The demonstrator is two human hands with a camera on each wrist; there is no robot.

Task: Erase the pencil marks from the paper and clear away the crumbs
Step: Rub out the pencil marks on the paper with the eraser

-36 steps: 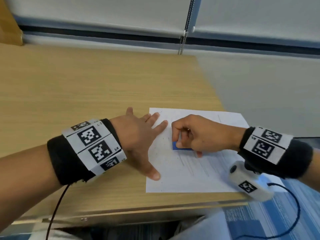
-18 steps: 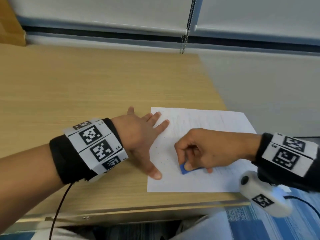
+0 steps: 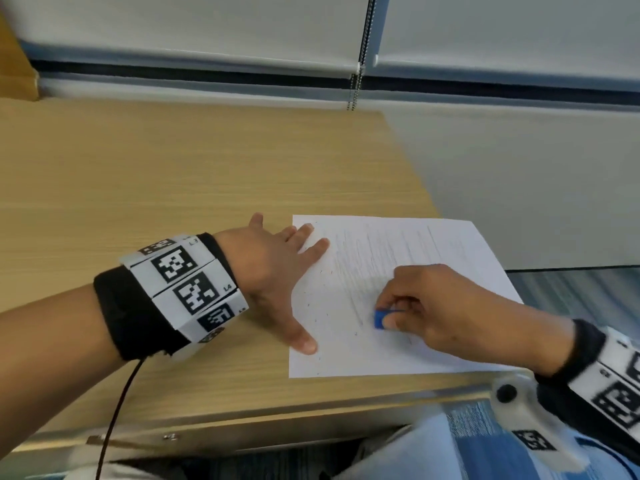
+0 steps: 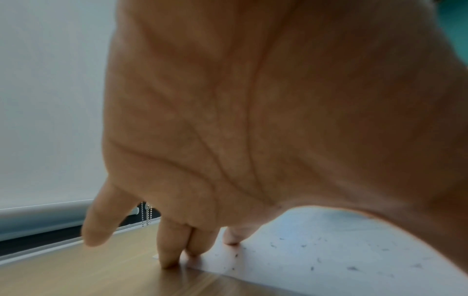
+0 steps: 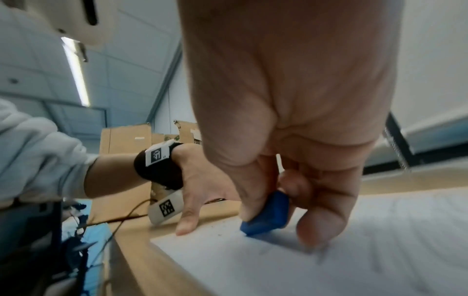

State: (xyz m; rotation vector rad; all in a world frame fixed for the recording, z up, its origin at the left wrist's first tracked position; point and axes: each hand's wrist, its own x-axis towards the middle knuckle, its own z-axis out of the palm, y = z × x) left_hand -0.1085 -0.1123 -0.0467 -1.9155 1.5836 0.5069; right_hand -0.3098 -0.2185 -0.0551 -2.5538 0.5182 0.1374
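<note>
A white sheet of paper (image 3: pixel 433 251) lies at the desk's near right corner, with faint pencil lines across it. Dark eraser crumbs (image 3: pixel 320 299) are scattered over its left part, seen close as crumbs (image 4: pixel 311 268). My right hand (image 3: pixel 446 306) pinches a small blue eraser (image 3: pixel 380 319) and presses it on the paper's middle; the eraser (image 5: pixel 268 216) shows between thumb and fingers. My left hand (image 3: pixel 277 268) lies flat with spread fingers on the paper's left edge, thumb near the front corner. The same left hand (image 5: pixel 202 192) appears in the right wrist view.
The wooden desk (image 3: pixel 173 174) stretches left and back. Its front edge (image 3: pixel 277 420) runs close below the paper. A grey wall and a blind with a bead chain (image 3: pixel 355 88) stand behind. Cardboard boxes (image 5: pixel 126 140) are at the far left.
My right hand slid the eraser toward me down the paper, then slightly back up and to the right. The left hand stayed flat on the paper's edge.
</note>
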